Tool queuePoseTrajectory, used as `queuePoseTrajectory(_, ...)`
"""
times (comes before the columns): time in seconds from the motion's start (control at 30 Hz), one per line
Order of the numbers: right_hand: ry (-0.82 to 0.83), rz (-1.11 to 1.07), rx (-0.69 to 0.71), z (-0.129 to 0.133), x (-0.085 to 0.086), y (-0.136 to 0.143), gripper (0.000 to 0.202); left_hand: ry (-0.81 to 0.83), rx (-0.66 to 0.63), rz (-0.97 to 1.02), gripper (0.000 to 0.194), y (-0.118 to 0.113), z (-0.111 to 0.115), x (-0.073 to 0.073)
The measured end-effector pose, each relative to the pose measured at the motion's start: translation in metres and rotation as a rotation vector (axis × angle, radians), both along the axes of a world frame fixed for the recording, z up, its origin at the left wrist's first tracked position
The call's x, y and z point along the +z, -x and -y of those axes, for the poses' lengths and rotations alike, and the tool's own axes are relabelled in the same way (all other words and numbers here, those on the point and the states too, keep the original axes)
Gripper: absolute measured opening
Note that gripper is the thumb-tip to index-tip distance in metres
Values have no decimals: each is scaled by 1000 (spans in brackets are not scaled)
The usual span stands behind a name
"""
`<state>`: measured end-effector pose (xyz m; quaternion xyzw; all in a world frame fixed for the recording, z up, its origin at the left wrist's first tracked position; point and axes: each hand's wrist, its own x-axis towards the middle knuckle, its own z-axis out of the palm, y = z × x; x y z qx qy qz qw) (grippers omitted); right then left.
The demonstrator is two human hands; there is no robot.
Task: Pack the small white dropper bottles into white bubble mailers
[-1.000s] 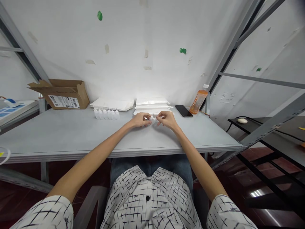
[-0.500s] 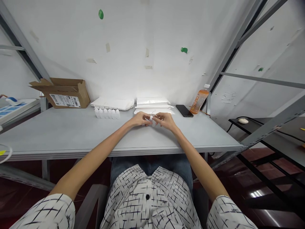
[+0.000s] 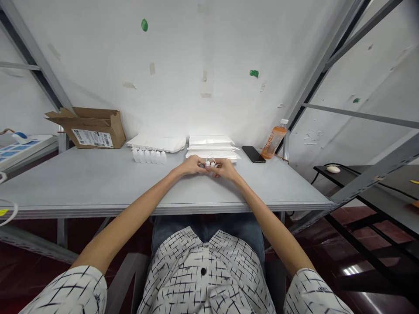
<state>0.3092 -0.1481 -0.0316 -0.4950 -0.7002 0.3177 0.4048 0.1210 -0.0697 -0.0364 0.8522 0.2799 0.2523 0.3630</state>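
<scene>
Gray desk, white wall, and the left hand and right hand are both pinched around little white bottles.

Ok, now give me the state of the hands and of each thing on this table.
Left hand: holding the small white pieces
Right hand: also holding them
Small white pieces: held, partly hidden
Small white bottles: upright in a row
Cardboard box: open, flaps up
White packets: lying stacked
Phone: lying flat, screen dark
Drink bottle: capped, orange contents
</scene>
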Motion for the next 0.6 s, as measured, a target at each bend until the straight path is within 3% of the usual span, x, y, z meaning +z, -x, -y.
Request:
queuePoseTrajectory(0.33,-4,-49,-44,-6,-5,5,47,-52,-56,-58,31,7,4,12)
queuePoseTrajectory(0.47,-1,-32,-35,-8,-6,9,45,-114,-6,-64,27,31,0,35)
queuePoseTrajectory(0.6,-21,-45,-37,-11,-7,14,42,-244,234,110,33,67,-1,66)
